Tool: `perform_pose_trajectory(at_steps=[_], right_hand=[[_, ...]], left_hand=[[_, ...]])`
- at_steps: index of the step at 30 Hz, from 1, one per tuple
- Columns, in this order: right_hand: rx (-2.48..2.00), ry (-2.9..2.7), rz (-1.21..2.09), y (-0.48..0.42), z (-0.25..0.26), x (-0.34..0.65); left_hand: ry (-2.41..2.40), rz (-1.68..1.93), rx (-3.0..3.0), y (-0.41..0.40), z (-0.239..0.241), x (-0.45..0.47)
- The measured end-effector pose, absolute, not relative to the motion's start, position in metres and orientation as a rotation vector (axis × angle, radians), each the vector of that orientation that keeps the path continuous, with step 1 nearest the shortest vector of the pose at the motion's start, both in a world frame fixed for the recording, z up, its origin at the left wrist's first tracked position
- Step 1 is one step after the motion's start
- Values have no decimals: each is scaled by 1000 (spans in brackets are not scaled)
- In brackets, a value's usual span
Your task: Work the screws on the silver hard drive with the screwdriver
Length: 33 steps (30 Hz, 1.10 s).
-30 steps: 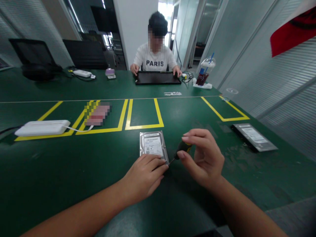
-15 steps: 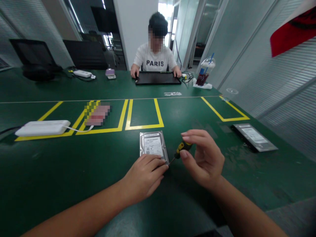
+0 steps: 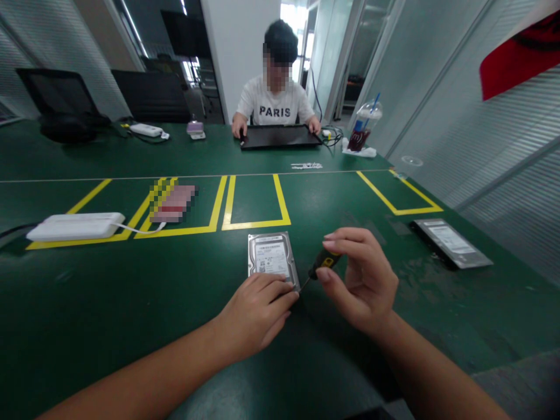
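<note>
A silver hard drive [image 3: 270, 252] with a white label lies on the green table in front of me. My left hand [image 3: 258, 315] is closed over its near edge, fingers pressed on the near right corner and hiding that end. In my right hand [image 3: 361, 280] is a black and yellow screwdriver [image 3: 324, 262], pinched by the handle between thumb and fingers. The screwdriver slants down to the left, its thin shaft ending at the drive's near right corner, close to my left fingertips. Whether the tip sits in a screw I cannot tell.
To the right lies another hard drive [image 3: 455, 242]. A white power strip [image 3: 76, 226] and a blurred pink object [image 3: 175, 203] lie left, near yellow tape outlines [image 3: 258, 225]. Across the table a person [image 3: 275, 105] holds a black panel [image 3: 280, 137]; a drink cup [image 3: 363, 128] stands beside.
The screwdriver's handle has turned about its long axis, its yellow markings now facing differently. My right thumb and fingers have shifted slightly; the left hand and the drive stay put.
</note>
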State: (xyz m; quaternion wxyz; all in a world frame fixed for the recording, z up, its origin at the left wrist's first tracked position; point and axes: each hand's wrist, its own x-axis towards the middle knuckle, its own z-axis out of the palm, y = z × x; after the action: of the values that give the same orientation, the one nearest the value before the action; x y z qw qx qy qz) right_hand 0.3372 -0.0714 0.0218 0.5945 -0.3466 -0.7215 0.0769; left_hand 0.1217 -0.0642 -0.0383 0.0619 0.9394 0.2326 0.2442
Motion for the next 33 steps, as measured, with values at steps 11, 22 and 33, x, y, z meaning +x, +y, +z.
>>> perform_pose_trajectory(at_steps=[11, 22, 33], right_hand=[[-790, -1648, 245, -72, 19, 337], [-804, -1644, 210, -70, 19, 336], [-769, -1754, 255, -73, 26, 340]], left_hand=[[695, 744, 2840, -64, -38, 122], [698, 742, 2829, -65, -38, 123], [691, 747, 2817, -64, -39, 122]])
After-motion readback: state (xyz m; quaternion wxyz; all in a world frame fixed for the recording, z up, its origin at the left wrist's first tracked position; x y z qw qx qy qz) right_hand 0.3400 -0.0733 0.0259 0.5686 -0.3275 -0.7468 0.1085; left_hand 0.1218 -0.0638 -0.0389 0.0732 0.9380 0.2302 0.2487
